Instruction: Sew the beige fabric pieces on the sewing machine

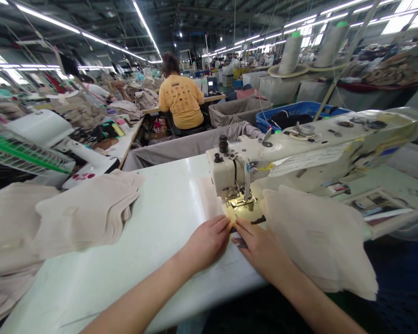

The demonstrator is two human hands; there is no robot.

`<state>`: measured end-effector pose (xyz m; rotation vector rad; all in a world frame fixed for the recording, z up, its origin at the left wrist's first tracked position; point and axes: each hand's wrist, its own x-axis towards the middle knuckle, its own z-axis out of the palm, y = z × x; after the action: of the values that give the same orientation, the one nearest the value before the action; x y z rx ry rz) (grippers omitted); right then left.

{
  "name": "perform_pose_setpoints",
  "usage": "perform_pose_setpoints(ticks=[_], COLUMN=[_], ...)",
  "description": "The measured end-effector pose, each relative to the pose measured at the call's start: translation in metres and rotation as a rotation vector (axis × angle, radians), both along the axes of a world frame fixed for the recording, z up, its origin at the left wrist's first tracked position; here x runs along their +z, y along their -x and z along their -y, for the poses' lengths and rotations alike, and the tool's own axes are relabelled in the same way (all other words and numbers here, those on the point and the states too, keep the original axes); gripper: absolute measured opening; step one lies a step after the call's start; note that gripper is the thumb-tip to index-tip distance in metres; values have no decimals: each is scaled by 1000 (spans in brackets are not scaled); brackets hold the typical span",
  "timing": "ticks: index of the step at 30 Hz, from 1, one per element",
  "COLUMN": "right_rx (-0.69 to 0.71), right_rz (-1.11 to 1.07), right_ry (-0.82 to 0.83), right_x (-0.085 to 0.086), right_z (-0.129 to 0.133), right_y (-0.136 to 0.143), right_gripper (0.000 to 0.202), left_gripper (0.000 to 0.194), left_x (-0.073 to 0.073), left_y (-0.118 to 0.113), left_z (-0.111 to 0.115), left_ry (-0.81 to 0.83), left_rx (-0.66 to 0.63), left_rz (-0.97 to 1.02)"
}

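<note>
Both hands meet just in front of the needle area of a cream sewing machine (pixel 226 174). My left hand (pixel 209 241) is closed, fingertips pressed together at the edge of a pale beige fabric piece (pixel 211 199) that lies left of the presser foot. My right hand (pixel 259 246) is closed too, its fingertips meeting the left ones; what they pinch is too small to make out. The machine's lamp lights the metal plate (pixel 244 211). A stack of beige fabric pieces (pixel 313 236) lies right of my right hand, partly over the table edge.
More beige fabric stacks (pixel 80 213) lie on the left of the white table (pixel 160 222). A white fan (pixel 42 139) stands behind them. Beyond the table are a grey cloth-lined bin (pixel 181 148), a blue basket (pixel 299 109) and a seated person in a yellow shirt (pixel 181 99).
</note>
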<state>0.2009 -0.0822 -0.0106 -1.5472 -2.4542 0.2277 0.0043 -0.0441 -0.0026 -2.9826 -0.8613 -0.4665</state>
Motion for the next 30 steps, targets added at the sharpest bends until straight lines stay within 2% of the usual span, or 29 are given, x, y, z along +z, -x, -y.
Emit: perform_pose_setpoints(ticks=[3,9,15,24,30], right_rx=[-3,-18,-42,-58,-57], right_rz=[-12,-53,-95,-95,-125], right_ry=[34,78,75,37,16], right_x=[5,14,15,6,5], right_z=[-5,-26,-33,-22,-17], right_y=[1,8,9,9,9], right_gripper=[30,27,29,32,34], left_gripper=[25,21,25,31,31], left_x=[-1,7,13,3,5], left_y=[2,4,7,10,16], left_z=[-5,-34,-54,-51,-52], left_ry=[16,79,80,44,91], left_rx=[-9,4,11,55,126], left_rz=[24,46,42,97,114])
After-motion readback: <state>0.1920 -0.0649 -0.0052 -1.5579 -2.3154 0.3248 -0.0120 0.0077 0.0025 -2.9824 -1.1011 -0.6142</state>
